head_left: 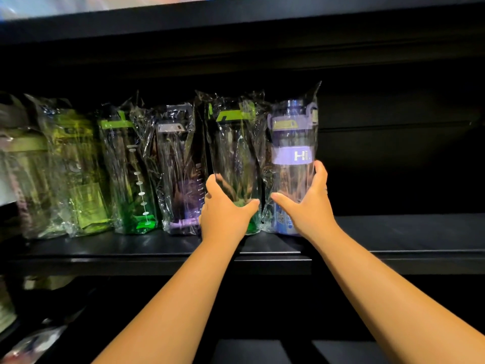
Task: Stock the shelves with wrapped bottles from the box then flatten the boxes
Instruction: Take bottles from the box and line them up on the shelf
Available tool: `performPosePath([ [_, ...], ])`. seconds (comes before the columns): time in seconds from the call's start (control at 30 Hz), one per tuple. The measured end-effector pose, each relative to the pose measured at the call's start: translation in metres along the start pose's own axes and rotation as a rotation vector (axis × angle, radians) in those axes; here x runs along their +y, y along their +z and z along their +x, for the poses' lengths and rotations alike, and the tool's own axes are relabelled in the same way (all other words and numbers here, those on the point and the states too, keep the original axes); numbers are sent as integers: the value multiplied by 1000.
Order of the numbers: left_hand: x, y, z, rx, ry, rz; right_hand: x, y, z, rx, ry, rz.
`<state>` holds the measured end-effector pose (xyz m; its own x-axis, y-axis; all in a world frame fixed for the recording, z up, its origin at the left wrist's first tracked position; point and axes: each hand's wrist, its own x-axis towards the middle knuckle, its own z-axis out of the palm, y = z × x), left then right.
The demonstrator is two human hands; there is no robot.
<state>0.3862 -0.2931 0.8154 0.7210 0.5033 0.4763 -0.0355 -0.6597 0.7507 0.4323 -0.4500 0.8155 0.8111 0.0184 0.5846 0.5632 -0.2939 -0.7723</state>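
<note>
A row of plastic-wrapped bottles stands on a black shelf [393,232]. My left hand [225,211] grips the lower part of a wrapped green-lidded bottle [236,153], thumb on its right side. My right hand [307,203] grips a wrapped purple bottle [292,137] with a "Hi" band, fingers round its right side, thumb in front. Both bottles stand upright on the shelf, side by side at the row's right end. No box is in view.
Left of my hands stand a purple-based wrapped bottle [178,166], a green one [128,169] and several blurred yellow-green ones [70,169]. The shelf stretches dark to the right. A lower shelf [39,342] at bottom left holds more wrapped items.
</note>
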Motion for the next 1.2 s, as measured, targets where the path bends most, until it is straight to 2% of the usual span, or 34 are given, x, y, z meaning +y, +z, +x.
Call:
performPosePath([
  [0.2, 0, -4, -8, -16, 45, 24, -4, 2, -5, -9, 25, -26],
  [0.33, -1, -13, -22, 22, 130, 122, -14, -7, -19, 40, -5, -230],
  [0.4, -7, -20, -36, 55, 205, 168, -17, -13, -36, 48, -76, -375],
  [0.5, -27, -35, -69, 130, 347, 264, -14, -12, -80, 31, -274, -533],
  [0.63, -75, -58, -127, 147, 485, 504, 3, 3, -150, -127, -461, -556],
  [0.73, -119, -76, -178, 59, 443, 622, 19, 17, -201, -307, -514, -514],
  [0.97, -212, -89, -315, -216, 74, 850, 76, 70, -314, -844, -455, -534],
  [1.2, -309, -114, -407, -382, -293, 871, 115, 142, -413, -1260, -337, -593],
])
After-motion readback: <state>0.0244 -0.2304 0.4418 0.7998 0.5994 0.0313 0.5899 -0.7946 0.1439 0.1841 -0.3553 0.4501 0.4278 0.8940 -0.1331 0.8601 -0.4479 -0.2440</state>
